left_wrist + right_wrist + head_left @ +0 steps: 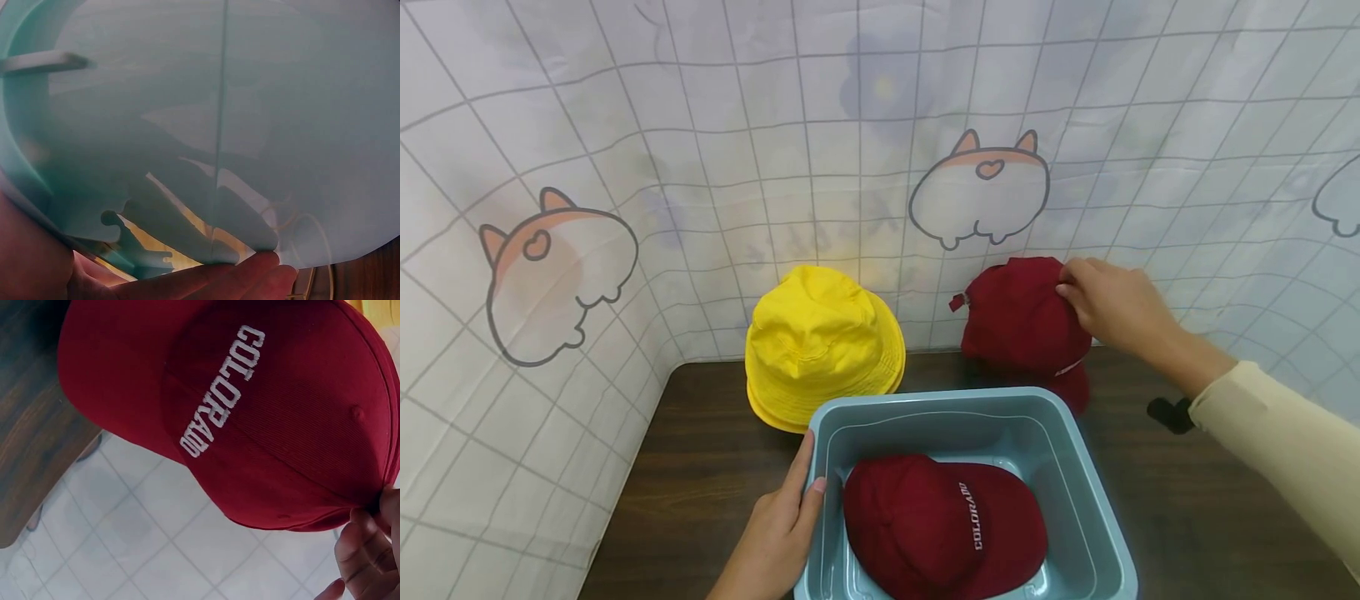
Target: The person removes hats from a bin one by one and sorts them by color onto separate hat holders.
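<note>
My right hand point(1116, 304) pinches the crown of a dark red baseball cap point(1018, 312) near the back wall. The right wrist view shows thumb and fingers gripping a fold of that cap point(281, 419), which has white COLORADO lettering on its front. My left hand point(778, 525) rests against the left side of a blue-grey plastic basin point(1093, 508), thumb tip at the rim. In the left wrist view its straight fingers point(206, 278) touch the basin's outer wall point(300, 156). Another red COLORADO cap point(917, 525) lies inside the basin, its brim toward the right.
A yellow bucket hat point(820, 342) sits behind the basin's left corner, against the grid-patterned wall cloth point(835, 183). Everything stands on a dark wooden table point(685, 475). A small black object point(1171, 415) shows by my right sleeve point(1277, 442).
</note>
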Demonstrator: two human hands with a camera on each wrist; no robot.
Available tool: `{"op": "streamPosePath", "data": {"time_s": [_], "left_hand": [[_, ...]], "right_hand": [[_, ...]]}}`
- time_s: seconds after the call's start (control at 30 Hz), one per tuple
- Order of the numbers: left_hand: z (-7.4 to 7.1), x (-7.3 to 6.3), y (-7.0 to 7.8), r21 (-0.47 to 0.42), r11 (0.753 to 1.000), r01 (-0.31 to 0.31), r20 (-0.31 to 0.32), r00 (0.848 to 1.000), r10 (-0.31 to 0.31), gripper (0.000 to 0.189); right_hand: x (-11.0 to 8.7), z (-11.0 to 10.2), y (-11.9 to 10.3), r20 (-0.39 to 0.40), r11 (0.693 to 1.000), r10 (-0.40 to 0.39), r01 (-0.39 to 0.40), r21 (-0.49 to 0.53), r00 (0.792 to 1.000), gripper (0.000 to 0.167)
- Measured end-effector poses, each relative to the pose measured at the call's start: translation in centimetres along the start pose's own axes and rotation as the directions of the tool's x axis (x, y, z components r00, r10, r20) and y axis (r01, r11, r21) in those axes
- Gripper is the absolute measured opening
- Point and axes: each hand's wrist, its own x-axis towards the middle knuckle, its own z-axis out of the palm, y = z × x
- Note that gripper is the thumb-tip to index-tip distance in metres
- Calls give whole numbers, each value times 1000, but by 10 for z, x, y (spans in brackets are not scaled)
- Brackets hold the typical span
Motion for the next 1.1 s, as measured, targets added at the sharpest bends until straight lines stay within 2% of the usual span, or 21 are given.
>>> {"op": "streamPosePath", "data": {"time_s": [0.43, 0.67, 0.73, 0.8, 0.87, 0.93, 1.03, 1.1], "left_hand": [[-1, 0, 0, 0, 1000, 11, 13, 1000, -11, 63], [0, 0, 0, -6, 1000, 8, 33, 999, -7, 63], [-2, 0, 1, 14, 1000, 7, 47, 999, -8, 64], [-6, 1, 4, 74, 997, -12, 59, 998, 8, 65], [-14, 1, 11, 151, 988, -30, 81, 997, 18, 66], [-26, 2, 22, 252, 966, -61, 108, 994, 35, 66], [-48, 8, 45, 373, 919, -128, 133, 988, 84, 62], [-61, 18, 61, 430, 880, -201, 138, 978, 155, 55]], "right_hand": [[-3, 7, 0, 19, 998, 49, -50, 28, 999, 18], [-6, 1, -1, 91, 989, 123, -130, 70, 988, 31], [-6, -3, 0, 94, 983, 152, -160, 87, 984, 36], [-5, -8, 1, 91, 976, 179, -189, 106, 980, 40], [-4, -14, 5, 86, 970, 202, -212, 121, 976, 45], [-4, -20, 10, 87, 959, 228, -239, 150, 970, 48], [-9, -26, 21, 99, 933, 276, -292, 210, 956, 51], [-13, -30, 30, 121, 905, 317, -338, 257, 941, 54]]}}
